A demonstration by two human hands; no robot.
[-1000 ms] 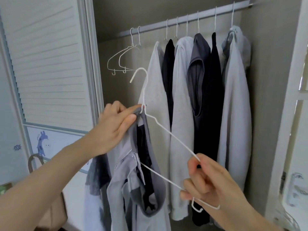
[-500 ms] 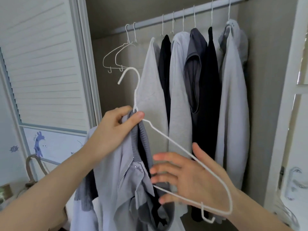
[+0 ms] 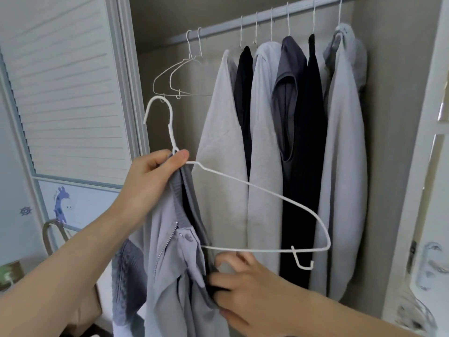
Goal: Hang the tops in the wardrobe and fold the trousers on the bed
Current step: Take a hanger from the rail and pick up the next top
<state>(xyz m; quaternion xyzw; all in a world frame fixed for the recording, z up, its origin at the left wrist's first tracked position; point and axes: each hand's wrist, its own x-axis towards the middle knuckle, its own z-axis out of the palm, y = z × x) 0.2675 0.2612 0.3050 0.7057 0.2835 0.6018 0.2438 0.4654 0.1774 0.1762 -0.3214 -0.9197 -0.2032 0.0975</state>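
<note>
A grey zip jacket [image 3: 170,271] with a ribbed collar hangs half on a white wire hanger [image 3: 267,190]; the hanger's right arm sticks out bare. My left hand [image 3: 150,183] pinches the jacket collar together with the hanger's neck, just below the hook. My right hand [image 3: 240,285] is low, under the hanger's bottom bar, its fingers curled on the jacket's inner front edge. The wardrobe rail [image 3: 267,18] runs above and behind.
Several grey and black tops [image 3: 286,154] hang on the rail at the right. Two bare wire hangers [image 3: 177,76] hang at the rail's left end. A white louvred door [image 3: 65,88] stands left, a white door frame [image 3: 422,190] right. A bag handle [image 3: 52,234] shows at lower left.
My right hand let go of the hanger's right end and moved down and left to the jacket's front edge. The hanger's right arm swung up. My left hand kept its hold.
</note>
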